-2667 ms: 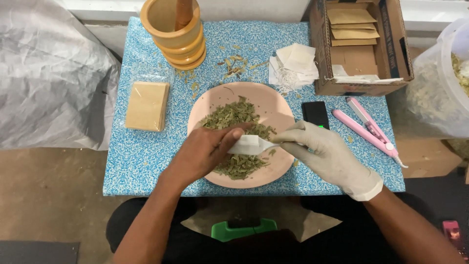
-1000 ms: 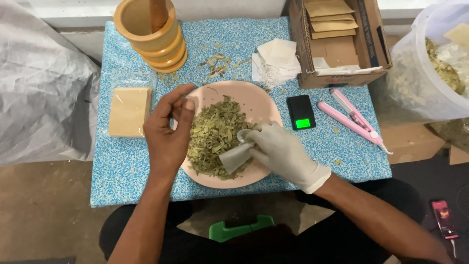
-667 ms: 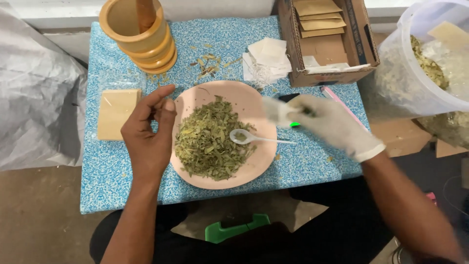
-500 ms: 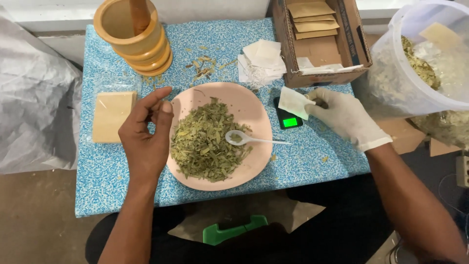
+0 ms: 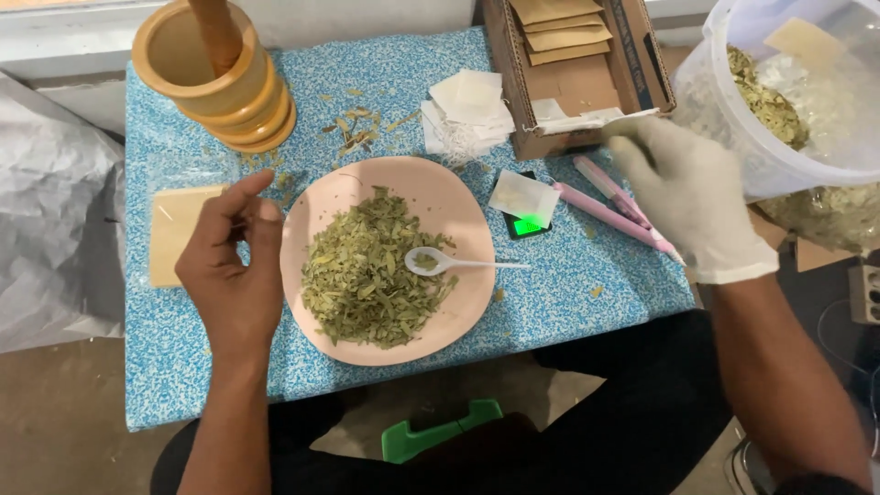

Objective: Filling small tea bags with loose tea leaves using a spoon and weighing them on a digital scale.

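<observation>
Dried green leaves (image 5: 367, 275) lie heaped on the pink plate (image 5: 458, 206) at the centre of the frame, and we see a white plastic spoon (image 5: 458, 264) resting on the heap, its bowl on the leaves and its handle pointing toward the right rim.

Our left hand (image 5: 229, 275) sits just left of the plate, bare, its fingers (image 5: 240, 197) loosely curled upward with the fingertips drawn near each other; we cannot tell whether they pinch anything. The hand's edge is close against the plate rim.

Our right hand (image 5: 687, 197), in a white glove, hovers at the upper right of the frame with its fingers bent downward and empty, above the pink pen-like tools (image 5: 614, 206) and just below the corner of the cardboard box (image 5: 550, 92). It is well apart from the plate.

Between the plate and the right hand lies a small black scale (image 5: 527, 225) with a lit green display, and a small white paper sachet (image 5: 522, 195) rests on top of it.

Further out, a wooden mortar with its pestle (image 5: 215, 73) stands at the upper left, a flat tan packet (image 5: 174, 234) lies at the left edge of the blue speckled table (image 5: 183, 367), loose white sachets (image 5: 467, 110) sit above the plate, and a clear plastic tub (image 5: 788, 92) of leaves fills the upper right corner.
</observation>
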